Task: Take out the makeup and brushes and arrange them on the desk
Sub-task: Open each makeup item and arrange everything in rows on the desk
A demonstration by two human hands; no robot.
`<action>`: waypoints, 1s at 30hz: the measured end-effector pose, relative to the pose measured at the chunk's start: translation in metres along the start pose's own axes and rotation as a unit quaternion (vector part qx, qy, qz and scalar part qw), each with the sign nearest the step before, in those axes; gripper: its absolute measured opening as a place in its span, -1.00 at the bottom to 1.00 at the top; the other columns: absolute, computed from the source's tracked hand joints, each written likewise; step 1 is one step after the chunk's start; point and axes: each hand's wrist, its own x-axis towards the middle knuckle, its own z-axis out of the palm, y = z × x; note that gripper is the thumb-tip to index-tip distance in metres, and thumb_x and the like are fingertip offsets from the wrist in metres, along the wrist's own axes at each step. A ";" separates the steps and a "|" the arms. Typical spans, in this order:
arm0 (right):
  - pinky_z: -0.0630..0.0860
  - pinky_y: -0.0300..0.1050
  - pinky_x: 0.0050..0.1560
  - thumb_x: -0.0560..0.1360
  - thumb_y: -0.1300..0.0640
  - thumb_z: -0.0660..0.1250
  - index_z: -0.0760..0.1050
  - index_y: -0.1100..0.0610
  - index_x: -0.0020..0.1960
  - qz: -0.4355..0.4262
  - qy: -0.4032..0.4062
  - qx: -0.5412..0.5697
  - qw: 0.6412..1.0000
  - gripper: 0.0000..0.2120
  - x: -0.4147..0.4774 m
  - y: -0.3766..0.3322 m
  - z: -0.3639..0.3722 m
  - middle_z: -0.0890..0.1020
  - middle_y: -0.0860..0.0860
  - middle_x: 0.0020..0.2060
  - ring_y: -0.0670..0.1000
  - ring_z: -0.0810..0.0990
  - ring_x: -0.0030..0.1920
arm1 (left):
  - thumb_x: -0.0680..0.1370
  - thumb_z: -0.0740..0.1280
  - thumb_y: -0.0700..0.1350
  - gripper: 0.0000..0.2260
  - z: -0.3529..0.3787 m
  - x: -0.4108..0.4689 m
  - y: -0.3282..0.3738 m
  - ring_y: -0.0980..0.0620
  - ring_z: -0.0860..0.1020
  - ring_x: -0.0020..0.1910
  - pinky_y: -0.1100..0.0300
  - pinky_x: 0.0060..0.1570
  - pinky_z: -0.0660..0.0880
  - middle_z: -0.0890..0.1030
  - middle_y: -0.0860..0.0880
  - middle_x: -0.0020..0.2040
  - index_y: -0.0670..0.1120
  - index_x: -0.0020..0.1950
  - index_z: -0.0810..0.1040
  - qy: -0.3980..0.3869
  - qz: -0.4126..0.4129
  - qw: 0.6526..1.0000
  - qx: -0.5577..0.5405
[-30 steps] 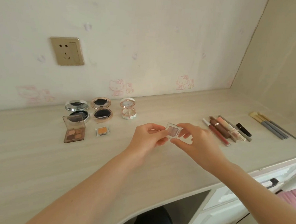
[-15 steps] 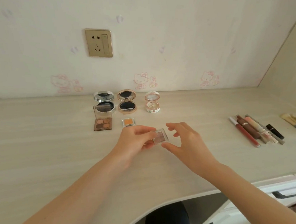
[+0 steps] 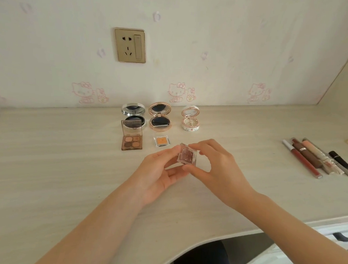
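Above bench (image 3: pixel 64 176) centre: one small clear eyeshadow case (image 3: pixel 187 156), pinched at its edges by left hand (image 3: pixel 160 171) and right hand (image 3: pixel 217 167). Far side: three open round compacts (image 3: pixel 159 118), one four-pan palette (image 3: pixel 132 138), one orange single pan (image 3: pixel 162 141). Right: row of tubes and pencils (image 3: pixel 310 158), count unclear.

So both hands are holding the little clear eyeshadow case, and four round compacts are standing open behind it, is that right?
Not quite. The head view shows three open round compacts, not four: a silver compact, a rose-gold compact and a white compact. The left hand and right hand do both hold the clear eyeshadow case.
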 end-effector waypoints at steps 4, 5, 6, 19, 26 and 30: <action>0.43 -0.18 0.15 0.44 -0.06 0.42 0.47 0.05 0.31 -0.002 -0.001 -0.006 1.000 -0.52 0.001 -0.003 0.004 0.49 -0.10 0.13 -0.05 0.47 0.14 | 0.45 0.43 -0.09 -0.76 -0.001 0.000 -0.002 -0.28 0.61 0.09 -0.02 0.02 0.60 0.64 -0.27 0.08 -0.21 0.02 0.68 -0.027 -0.008 0.999 -0.043; 0.43 -0.18 0.15 0.44 -0.05 0.43 0.45 0.04 0.32 -0.006 -0.002 -0.007 1.000 -0.51 0.001 -0.004 0.004 0.49 -0.10 0.13 -0.05 0.47 0.14 | 0.45 0.42 -0.08 -0.77 -0.002 0.000 -0.003 -0.26 0.62 0.09 0.00 0.00 0.61 0.65 -0.25 0.07 -0.20 0.01 0.69 -0.028 -0.001 0.999 -0.037; 0.43 -0.18 0.14 0.43 -0.04 0.44 0.45 0.03 0.31 -0.012 -0.003 -0.009 1.000 -0.52 0.001 -0.005 0.004 0.50 -0.11 0.12 -0.04 0.47 0.13 | 0.44 0.42 -0.08 -0.77 -0.002 0.000 -0.003 -0.25 0.63 0.08 0.02 -0.01 0.61 0.66 -0.24 0.05 -0.19 -0.01 0.70 -0.028 0.006 0.999 -0.030; 0.41 -0.22 0.08 0.38 0.02 0.49 0.50 -0.07 0.18 0.015 -0.021 0.032 0.999 -0.60 0.004 0.000 0.001 0.52 -0.22 0.01 -0.12 0.48 0.06 | 0.41 0.45 -0.08 -0.75 -0.004 -0.001 -0.006 -0.24 0.64 0.06 0.05 -0.05 0.60 0.65 -0.25 0.08 -0.18 0.00 0.70 -0.022 0.016 0.999 -0.019; 0.37 -0.23 0.20 0.44 -0.01 0.44 0.45 -0.05 0.31 -0.007 -0.057 0.006 0.998 -0.54 0.002 -0.003 -0.004 0.50 -0.18 0.15 -0.08 0.44 0.19 | 0.44 0.41 -0.13 -0.77 -0.006 -0.001 -0.005 -0.24 0.62 0.09 0.04 -0.04 0.61 0.65 -0.25 0.09 -0.20 0.04 0.68 -0.029 0.029 0.999 -0.006; 0.41 -0.28 0.14 0.40 -0.19 0.39 0.39 -0.05 0.36 0.068 -0.012 0.058 0.996 -0.42 0.001 -0.003 -0.002 0.45 -0.21 0.19 -0.19 0.45 0.15 | 0.42 0.42 -0.23 -0.77 -0.007 0.000 -0.005 -0.19 0.61 0.14 0.06 -0.04 0.61 0.63 -0.23 0.14 -0.18 0.06 0.67 -0.026 0.069 0.997 -0.032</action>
